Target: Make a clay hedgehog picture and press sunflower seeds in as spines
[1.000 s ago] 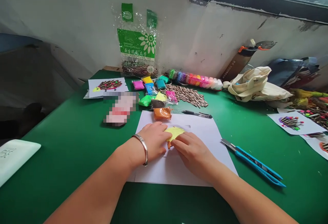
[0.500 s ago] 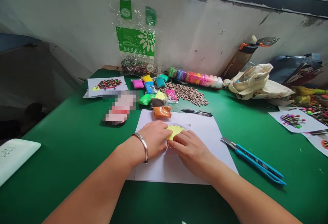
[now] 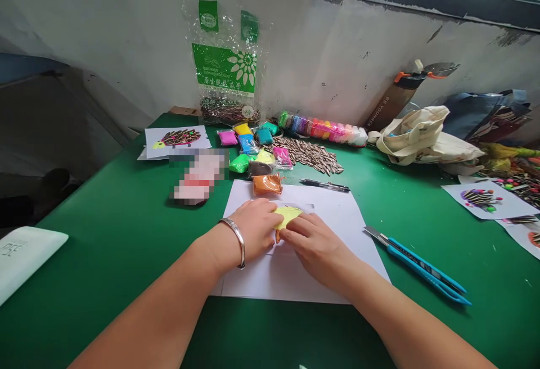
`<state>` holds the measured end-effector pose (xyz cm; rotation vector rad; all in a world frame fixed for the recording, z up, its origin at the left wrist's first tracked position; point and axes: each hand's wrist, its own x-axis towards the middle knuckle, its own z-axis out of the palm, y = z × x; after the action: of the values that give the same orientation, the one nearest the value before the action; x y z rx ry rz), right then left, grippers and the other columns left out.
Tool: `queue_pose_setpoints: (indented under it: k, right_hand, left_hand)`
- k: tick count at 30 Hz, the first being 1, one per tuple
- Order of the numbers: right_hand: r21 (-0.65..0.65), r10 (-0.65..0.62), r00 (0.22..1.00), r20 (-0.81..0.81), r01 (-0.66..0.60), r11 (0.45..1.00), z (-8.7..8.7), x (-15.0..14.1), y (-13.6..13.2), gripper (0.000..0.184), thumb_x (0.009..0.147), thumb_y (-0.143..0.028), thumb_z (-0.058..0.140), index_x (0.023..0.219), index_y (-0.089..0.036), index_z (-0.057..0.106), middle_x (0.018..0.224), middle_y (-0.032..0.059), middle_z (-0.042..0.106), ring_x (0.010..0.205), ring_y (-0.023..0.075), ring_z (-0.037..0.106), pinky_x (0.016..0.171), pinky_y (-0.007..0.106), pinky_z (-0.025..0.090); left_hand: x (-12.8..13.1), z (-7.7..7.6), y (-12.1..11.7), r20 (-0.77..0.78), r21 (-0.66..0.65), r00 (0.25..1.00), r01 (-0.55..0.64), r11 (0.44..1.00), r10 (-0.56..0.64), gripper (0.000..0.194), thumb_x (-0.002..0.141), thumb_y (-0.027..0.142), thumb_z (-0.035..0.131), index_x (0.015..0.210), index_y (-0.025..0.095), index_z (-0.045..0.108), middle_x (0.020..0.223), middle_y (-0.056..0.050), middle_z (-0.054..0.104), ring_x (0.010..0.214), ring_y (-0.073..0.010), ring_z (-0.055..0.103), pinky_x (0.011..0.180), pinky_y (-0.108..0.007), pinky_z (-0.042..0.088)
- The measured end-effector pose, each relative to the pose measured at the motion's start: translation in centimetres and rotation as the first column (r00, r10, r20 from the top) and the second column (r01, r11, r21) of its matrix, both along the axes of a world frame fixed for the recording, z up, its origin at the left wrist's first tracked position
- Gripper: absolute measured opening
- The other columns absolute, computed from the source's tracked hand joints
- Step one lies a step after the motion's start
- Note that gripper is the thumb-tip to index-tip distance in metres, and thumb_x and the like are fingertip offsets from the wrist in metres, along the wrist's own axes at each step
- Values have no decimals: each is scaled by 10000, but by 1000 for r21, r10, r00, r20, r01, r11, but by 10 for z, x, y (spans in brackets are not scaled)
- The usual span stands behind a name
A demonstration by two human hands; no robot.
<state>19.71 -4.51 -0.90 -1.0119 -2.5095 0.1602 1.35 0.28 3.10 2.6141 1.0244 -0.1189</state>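
A flat patch of yellow modelling clay lies on a small sheet of paper, atop larger white paper. My left hand, with a silver bangle at the wrist, rests palm down; its fingertips touch the patch's left edge and its thumb is apart. A small piece of orange-brown clay shows at the patch's near edge. Against it, my right hand has thumb and forefinger bent together, its other fingers curled over the yellow patch. The fingertips' exact contact is partly hidden. Just beyond sits an orange clay packet.
Beyond the paper are a black pen, several coloured clay packets and sunflower seeds. A blue utility knife, blade out, lies at right. Decorated hedgehog cards lie back left; a cloth bag stands back right.
The right hand's fingers have shifted very slightly to the right, so a little more of the orange-brown clay shows. The left hand stays in place.
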Motion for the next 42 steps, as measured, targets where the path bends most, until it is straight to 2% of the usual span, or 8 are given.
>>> queue_pose_setpoints:
  k: [7,25,42]
  right_hand:
    - [-5,56,998,5,-56,998,-3,-4,2,220,936,-109,389,960,-184,594,914,74,612,841,181,476,757,329,416]
    - [35,43,999,4,-43,998,-4,-4,2,197,914,-86,414,919,-175,589,864,65,607,776,176,458,701,311,402]
    - [6,5,1000,18,-5,1000,0,0,1,221,913,-77,411,944,-182,602,828,58,608,782,182,494,690,309,381]
  left_hand:
    - [0,-2,0,15,-8,1000,0,1000,0,33,826,177,581,816,176,612,923,-58,583,928,-224,533,794,-320,446]
    - [2,2,0,3,-16,1000,-2,1000,2,49,836,182,577,832,177,625,931,-59,585,943,-225,531,806,-321,445]
    - [1,3,-1,-12,-16,1000,1,1000,-2,77,825,180,562,871,173,623,967,-66,585,963,-230,526,831,-339,446]
